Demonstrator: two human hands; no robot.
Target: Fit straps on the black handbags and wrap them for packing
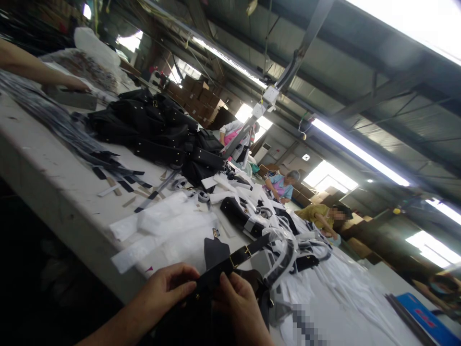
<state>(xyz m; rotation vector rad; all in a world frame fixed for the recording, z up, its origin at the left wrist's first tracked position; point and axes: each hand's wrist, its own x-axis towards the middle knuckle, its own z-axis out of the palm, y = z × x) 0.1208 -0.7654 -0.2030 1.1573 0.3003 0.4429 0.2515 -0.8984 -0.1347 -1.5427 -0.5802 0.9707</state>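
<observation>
A black handbag (pixel 201 307) with gold-coloured studs is close in front of me at the table's near edge, its lower part dark and hard to make out. My left hand (pixel 169 288) pinches its black strap (pixel 209 278) between thumb and fingers. Closed on the same strap a little to the right is my right hand (pixel 239 298). Gold buckles (pixel 248 251) sit on the strap's far end, which slants up to the right. A dark flap (pixel 216 254) with a gold clasp (pixel 216 232) stands just behind the strap. A wrapped handle (pixel 286 259) arches at the right.
Black bags (pixel 144 125) are heaped on the long white table (pixel 65 168). Grey strips (pixel 61 125) lie left, white wrapping (pixel 165 230) in front. Another person's arm (pixel 43 72) reaches in at left. People (pixel 281 185) work farther along. A blue box (pixel 425 317) is at right.
</observation>
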